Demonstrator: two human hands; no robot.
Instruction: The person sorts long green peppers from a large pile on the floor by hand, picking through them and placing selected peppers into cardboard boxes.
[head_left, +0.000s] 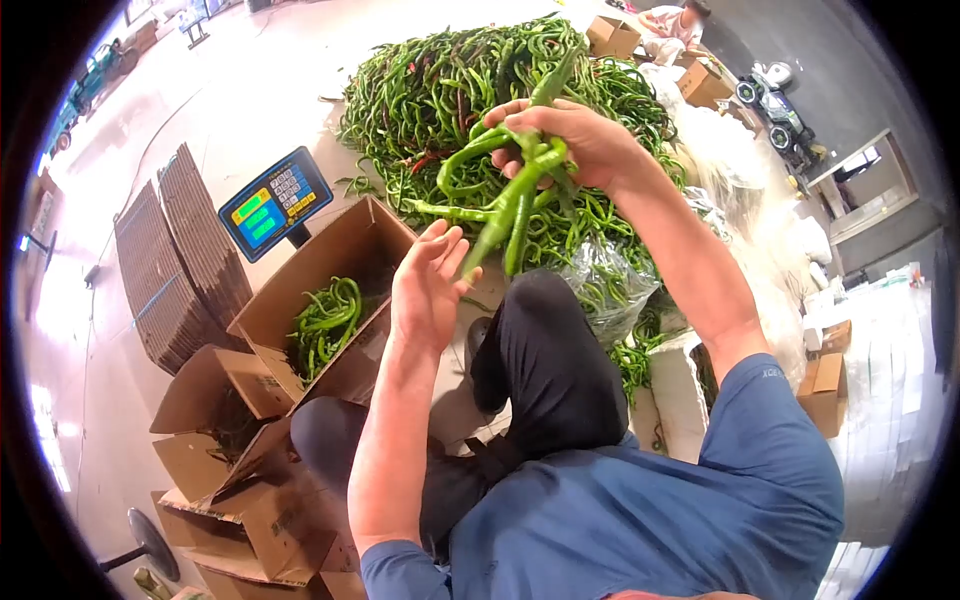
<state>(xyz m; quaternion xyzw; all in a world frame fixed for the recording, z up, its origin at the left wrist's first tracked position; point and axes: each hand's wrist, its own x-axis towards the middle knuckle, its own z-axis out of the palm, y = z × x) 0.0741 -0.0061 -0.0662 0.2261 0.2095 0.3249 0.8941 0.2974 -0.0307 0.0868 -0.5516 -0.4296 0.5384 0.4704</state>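
Note:
My right hand point(575, 140) is closed around a bunch of long green chili peppers point(520, 200), which hang and jut out in several directions. Lower and to the left, my left hand point(428, 285) has its fingers apart, palm toward the bunch. Its fingertips are close to the lower pepper tips; whether they touch I cannot tell. Behind the bunch rises a large heap of green chili peppers point(430, 100), with a few red ones among them. An open cardboard box point(275, 285) beside my left forearm contains more green peppers point(328, 320).
A scale display point(275, 203) stands behind the box. Flattened cartons point(180, 260) lean at the left, and more open boxes point(250, 520) stand at lower left. Clear plastic bags point(610, 285) lie by my knee. Another person point(672, 30) sits beyond the heap, near small cartons point(703, 85).

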